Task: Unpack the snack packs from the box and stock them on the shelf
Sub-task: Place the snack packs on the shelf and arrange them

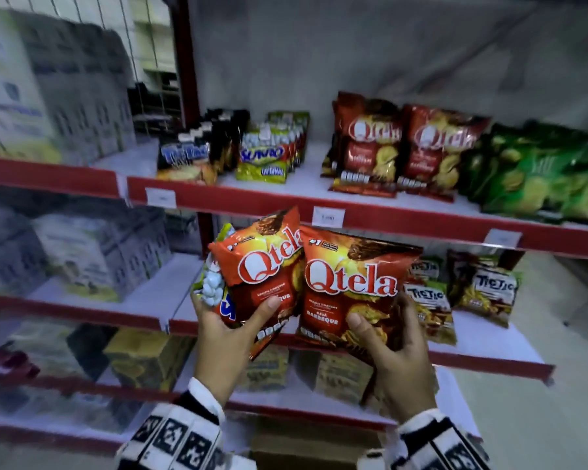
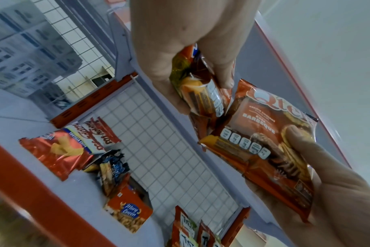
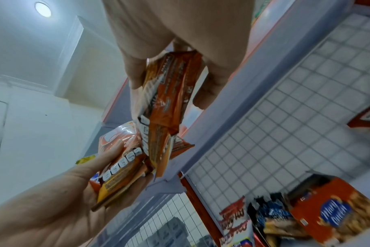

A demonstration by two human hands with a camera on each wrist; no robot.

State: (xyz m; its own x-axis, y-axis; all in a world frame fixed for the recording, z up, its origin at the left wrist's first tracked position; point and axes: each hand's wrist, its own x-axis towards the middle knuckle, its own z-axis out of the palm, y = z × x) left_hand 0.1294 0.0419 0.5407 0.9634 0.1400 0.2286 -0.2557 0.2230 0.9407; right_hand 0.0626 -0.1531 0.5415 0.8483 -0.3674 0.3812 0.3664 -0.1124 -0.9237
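Observation:
My left hand (image 1: 231,320) grips a red Qtela barbeque pack (image 1: 265,266), thumb on its front, with a green-and-yellow pack (image 1: 214,286) held behind it. My right hand (image 1: 382,320) grips a second Qtela pack (image 1: 350,283), touching the first. Both are raised in front of the red shelf edge (image 1: 252,198). Two Qtela packs (image 1: 367,147) stand on that shelf, up and to the right. In the left wrist view my left hand (image 2: 201,93) pinches its pack (image 2: 205,93). In the right wrist view the right hand's pack (image 3: 169,93) shows edge-on. A brown box (image 1: 302,449) shows between my wrists.
Green chip bags (image 1: 540,171) stand right of the shelved Qtela packs; Sunbo packs (image 1: 269,154) and dark packs stand to their left. Tic Tic packs (image 1: 482,290) sit on the lower shelf at the right. Grey cartons (image 1: 65,96) fill the left bay.

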